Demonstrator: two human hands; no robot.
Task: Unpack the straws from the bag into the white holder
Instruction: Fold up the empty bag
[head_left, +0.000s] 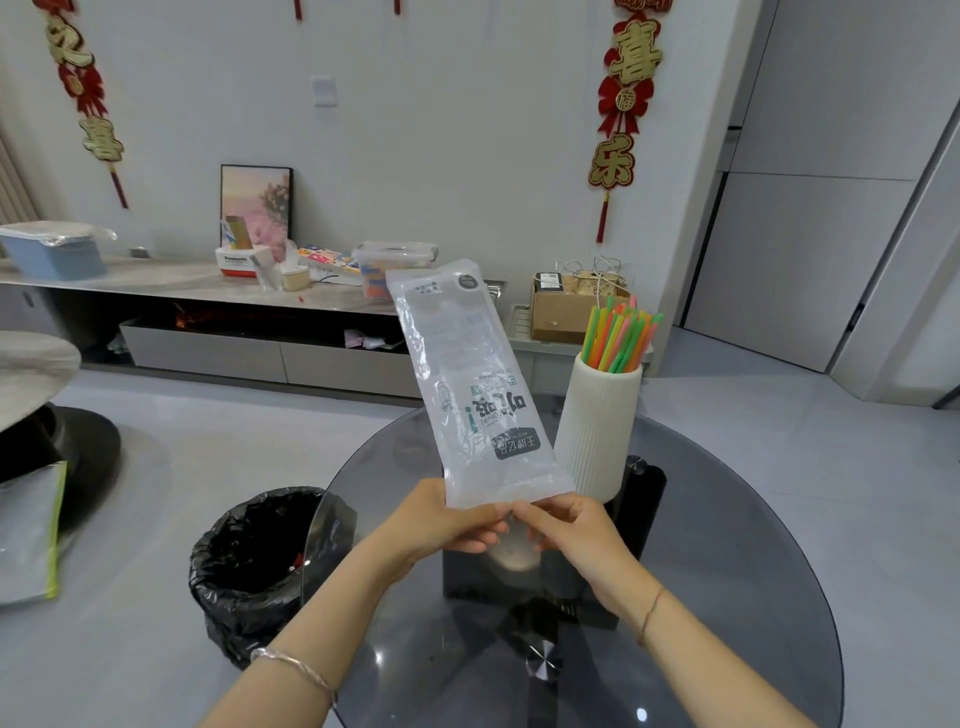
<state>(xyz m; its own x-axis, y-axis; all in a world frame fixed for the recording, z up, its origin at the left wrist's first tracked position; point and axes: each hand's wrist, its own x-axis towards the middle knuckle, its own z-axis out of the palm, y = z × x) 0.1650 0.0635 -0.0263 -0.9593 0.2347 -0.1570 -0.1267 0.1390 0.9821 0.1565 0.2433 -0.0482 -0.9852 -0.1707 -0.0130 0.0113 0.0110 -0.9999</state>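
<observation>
One clear plastic bag (470, 384), long, flat and crinkled, is held upright above the bench (727, 571), its print upside down. It looks empty; no straws show through the film. Both hands pinch its lower edge: the left hand (447, 525) grips the bottom left corner between thumb and fingers, and the right hand (566, 525) grips the bottom right part, fingertips closed on the plastic. The two hands nearly touch.

Just right of the bag stands one white holder (597, 431), a matte ribbed cylinder that narrows slightly toward the top, resting on the bench. A bundle of thin straws (618, 338) sticks out of it, fanned and leaning right, in green, orange, yellow and pink; too many and too overlapped to count.

The bench is a round pane of smoky glass, glossy, with a dark square base seen through it. Left of it on the floor sits one bin (254, 566) lined with wrinkled black plastic. The left wrist wears a silver bangle, the right a thin red cord.
</observation>
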